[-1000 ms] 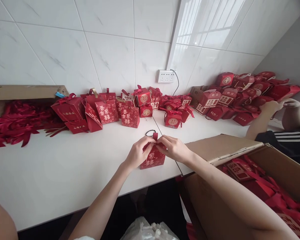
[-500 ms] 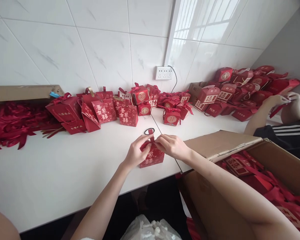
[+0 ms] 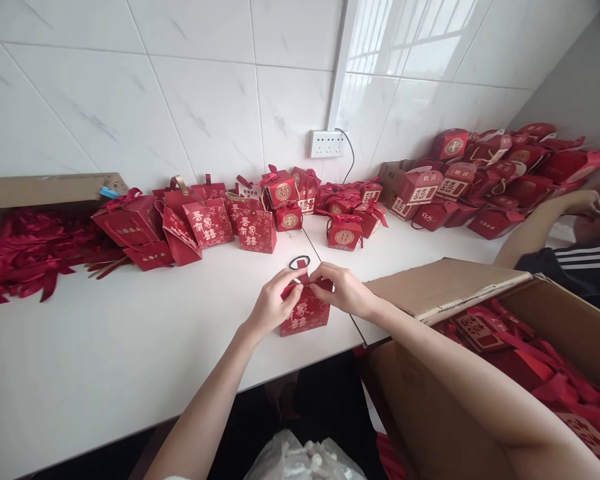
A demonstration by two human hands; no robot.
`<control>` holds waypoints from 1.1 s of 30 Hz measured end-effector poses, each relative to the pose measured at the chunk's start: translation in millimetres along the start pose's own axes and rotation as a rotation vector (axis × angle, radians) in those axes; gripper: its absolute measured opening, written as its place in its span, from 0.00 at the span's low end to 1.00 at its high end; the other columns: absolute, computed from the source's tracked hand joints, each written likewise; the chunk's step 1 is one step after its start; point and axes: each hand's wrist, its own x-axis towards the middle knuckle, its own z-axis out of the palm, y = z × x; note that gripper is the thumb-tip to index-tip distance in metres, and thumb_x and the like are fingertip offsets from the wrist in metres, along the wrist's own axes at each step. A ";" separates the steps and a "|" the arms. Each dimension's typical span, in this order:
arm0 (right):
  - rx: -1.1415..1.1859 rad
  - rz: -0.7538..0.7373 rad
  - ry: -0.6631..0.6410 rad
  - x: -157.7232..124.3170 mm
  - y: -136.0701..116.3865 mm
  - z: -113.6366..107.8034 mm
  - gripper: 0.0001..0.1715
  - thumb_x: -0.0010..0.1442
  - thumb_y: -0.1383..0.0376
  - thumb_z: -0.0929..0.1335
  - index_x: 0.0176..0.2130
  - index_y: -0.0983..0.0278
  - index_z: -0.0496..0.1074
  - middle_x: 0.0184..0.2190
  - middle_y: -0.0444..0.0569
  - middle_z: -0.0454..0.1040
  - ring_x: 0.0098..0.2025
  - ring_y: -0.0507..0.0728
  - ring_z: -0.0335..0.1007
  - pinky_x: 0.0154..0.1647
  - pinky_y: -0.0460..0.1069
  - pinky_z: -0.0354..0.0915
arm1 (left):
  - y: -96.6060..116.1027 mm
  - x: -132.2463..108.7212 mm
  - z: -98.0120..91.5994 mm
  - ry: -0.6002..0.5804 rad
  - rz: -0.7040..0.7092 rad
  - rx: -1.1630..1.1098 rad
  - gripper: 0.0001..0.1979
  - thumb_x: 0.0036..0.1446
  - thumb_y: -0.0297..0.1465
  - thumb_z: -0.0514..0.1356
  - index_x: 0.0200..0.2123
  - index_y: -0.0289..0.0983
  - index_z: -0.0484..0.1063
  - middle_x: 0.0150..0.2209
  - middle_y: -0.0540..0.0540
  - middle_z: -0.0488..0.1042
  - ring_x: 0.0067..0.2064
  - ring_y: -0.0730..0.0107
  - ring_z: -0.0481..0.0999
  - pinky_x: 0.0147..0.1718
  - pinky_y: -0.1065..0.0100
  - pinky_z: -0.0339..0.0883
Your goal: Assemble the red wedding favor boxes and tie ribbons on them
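A small red gift box [image 3: 305,319] with gold characters stands on the white table [image 3: 130,347] near its front edge. My left hand [image 3: 273,305] grips the box's top left corner, fingers pinched on its flap. My right hand [image 3: 343,289] pinches the top from the right side. Both hands meet over the box's upper edge. A black hair tie [image 3: 299,262] lies just behind the box.
Several folded red gift boxes [image 3: 253,230] line the wall, and more are heaped at the far right [image 3: 485,180]. Red ribbons [image 3: 30,247] spill from a cardboard box at left. An open carton [image 3: 505,373] of flat red boxes stands at my right. Another person's arm [image 3: 545,220] reaches in at the right.
My hands stay on the red box, fingers working slightly at its top. The other person's hands at the right have moved further right, partly out of view.
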 end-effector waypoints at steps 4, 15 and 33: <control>0.015 -0.006 0.004 -0.7 1.2 -0.8 0.05 0.56 0.69 0.63 0.33 0.64 0.68 0.31 0.46 0.71 0.30 0.51 0.68 0.32 0.46 0.64 | 0.7 0.4 -0.6 -0.012 -0.008 -0.006 0.15 0.61 0.28 0.51 0.50 0.38 0.67 0.40 0.45 0.72 0.41 0.70 0.73 0.42 0.68 0.69; -0.018 -0.050 -0.019 1.0 2.8 3.0 0.04 0.56 0.70 0.62 0.30 0.63 0.64 0.29 0.45 0.68 0.29 0.50 0.64 0.31 0.46 0.63 | -12.0 -11.7 2.6 -0.013 -0.059 -0.264 0.26 0.58 0.32 0.52 0.60 0.43 0.50 0.50 0.41 0.67 0.42 0.67 0.73 0.43 0.62 0.70; 1.175 0.610 0.165 -49.9 8.8 -23.2 0.13 0.48 0.60 0.71 0.33 0.61 0.67 0.32 0.46 0.73 0.33 0.53 0.70 0.36 0.50 0.70 | 67.6 -28.7 -11.5 0.239 0.376 -0.128 0.24 0.54 0.30 0.62 0.54 0.44 0.61 0.43 0.43 0.65 0.39 0.68 0.70 0.30 0.68 0.72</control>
